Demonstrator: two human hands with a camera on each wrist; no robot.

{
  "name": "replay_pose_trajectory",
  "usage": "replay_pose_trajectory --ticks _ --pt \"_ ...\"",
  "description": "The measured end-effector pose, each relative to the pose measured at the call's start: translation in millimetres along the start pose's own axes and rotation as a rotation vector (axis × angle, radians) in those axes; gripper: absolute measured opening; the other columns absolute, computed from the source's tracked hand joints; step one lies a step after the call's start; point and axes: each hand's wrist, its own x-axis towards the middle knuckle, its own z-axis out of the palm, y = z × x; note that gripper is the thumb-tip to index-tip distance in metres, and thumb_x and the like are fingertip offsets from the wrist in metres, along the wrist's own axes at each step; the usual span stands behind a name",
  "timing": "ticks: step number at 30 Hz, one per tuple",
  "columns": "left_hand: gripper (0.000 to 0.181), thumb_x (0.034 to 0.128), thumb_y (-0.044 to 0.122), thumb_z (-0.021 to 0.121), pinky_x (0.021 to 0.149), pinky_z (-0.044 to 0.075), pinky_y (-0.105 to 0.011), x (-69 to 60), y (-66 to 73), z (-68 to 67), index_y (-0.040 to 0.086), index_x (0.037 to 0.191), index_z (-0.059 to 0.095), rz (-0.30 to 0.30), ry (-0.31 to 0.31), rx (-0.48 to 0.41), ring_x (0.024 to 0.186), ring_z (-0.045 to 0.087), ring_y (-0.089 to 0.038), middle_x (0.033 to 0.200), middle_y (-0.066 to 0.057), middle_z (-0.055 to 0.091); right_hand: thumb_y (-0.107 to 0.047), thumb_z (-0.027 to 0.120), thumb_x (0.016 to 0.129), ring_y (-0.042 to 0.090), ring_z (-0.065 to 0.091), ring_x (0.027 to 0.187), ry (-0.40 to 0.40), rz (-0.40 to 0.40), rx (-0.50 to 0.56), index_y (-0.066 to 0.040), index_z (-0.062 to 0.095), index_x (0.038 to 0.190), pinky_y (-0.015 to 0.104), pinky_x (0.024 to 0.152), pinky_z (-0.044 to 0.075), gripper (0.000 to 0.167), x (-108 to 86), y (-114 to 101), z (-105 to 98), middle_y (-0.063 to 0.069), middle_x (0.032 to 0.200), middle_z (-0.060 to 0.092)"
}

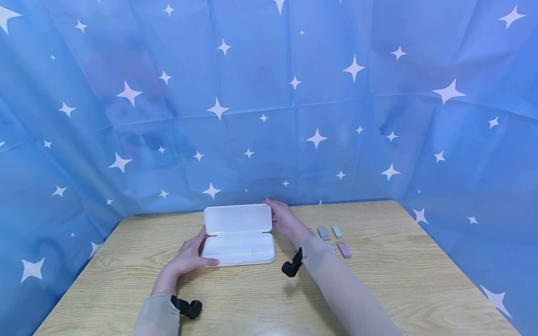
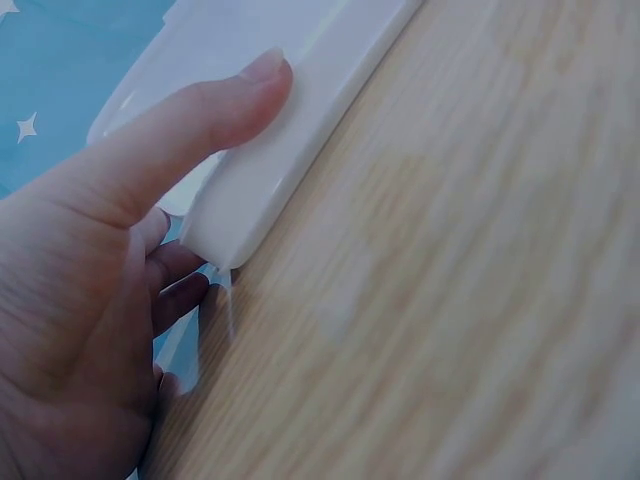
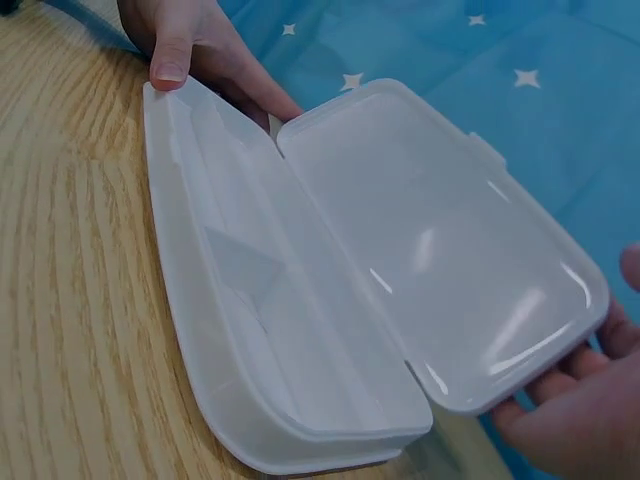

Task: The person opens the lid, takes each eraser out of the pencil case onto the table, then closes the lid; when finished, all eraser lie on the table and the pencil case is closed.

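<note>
A white plastic pencil case (image 1: 238, 249) lies on the wooden table with its hinged lid (image 1: 238, 220) raised. Shallow compartments and a low divider (image 3: 245, 265) show inside it, with nothing in them. At the case's left end, my left hand (image 1: 189, 255) grips the base: the thumb lies over the front rim, the other fingers go round the end and are partly hidden. My right hand (image 1: 286, 219) holds the lid at its right edge, fingers behind it. In the right wrist view, those fingers (image 3: 590, 362) curl partly out of sight behind the lid's corner.
Right of the case, partly behind the right forearm, lie several small blocks like erasers: a grey one (image 1: 323, 233), a pale one (image 1: 336, 231) and a pink one (image 1: 344, 250). A blue star-patterned curtain (image 1: 260, 140) hangs along the back edge of the table (image 1: 235, 303).
</note>
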Motion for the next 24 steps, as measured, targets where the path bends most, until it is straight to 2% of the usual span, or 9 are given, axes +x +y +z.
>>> replay_pose_trajectory --ticks 6,13,21,24 --pt "0.125 0.0708 0.049 0.082 0.109 0.013 -0.064 -0.6 0.1 0.3 0.007 0.156 0.002 -0.013 -0.009 0.0 0.139 0.016 -0.048 0.156 -0.024 0.02 -0.023 0.049 0.103 0.018 0.057 0.093 -0.006 -0.045 -0.02 0.002 0.052 0.134 0.036 0.084 0.044 0.04 -3.1 2 -1 0.013 0.121 0.059" --pt "0.124 0.071 0.049 0.082 0.109 0.013 -0.063 -0.1 -0.2 0.3 0.005 0.156 0.003 -0.021 -0.01 0.007 0.139 0.014 -0.048 0.156 -0.024 0.02 -0.019 0.051 0.102 0.019 0.058 0.098 -0.014 -0.05 -0.046 0.003 0.055 0.129 0.037 0.089 0.045 0.035 -8.2 1 -2 0.015 0.124 0.059" --pt "0.123 0.0716 0.05 0.082 0.109 0.013 -0.063 0.3 -1.5 0.8 0.006 0.156 0.003 -0.031 -0.015 0.013 0.14 0.013 -0.048 0.157 -0.024 0.017 -0.021 0.055 0.1 0.02 0.061 0.094 -0.038 -0.046 -0.074 0.002 0.058 0.128 0.044 0.095 0.044 0.037 -16.0 4 -5 0.012 0.114 0.064" --pt "0.123 0.0715 0.05 0.082 0.109 0.013 -0.064 -0.5 -1.1 0.8 0.005 0.156 0.003 -0.032 -0.019 0.009 0.14 0.012 -0.048 0.157 -0.024 0.016 -0.022 0.055 0.1 0.02 0.061 0.099 -0.059 -0.058 -0.098 0.003 0.058 0.13 0.046 0.098 0.041 0.039 -19.3 7 -6 0.012 0.116 0.065"
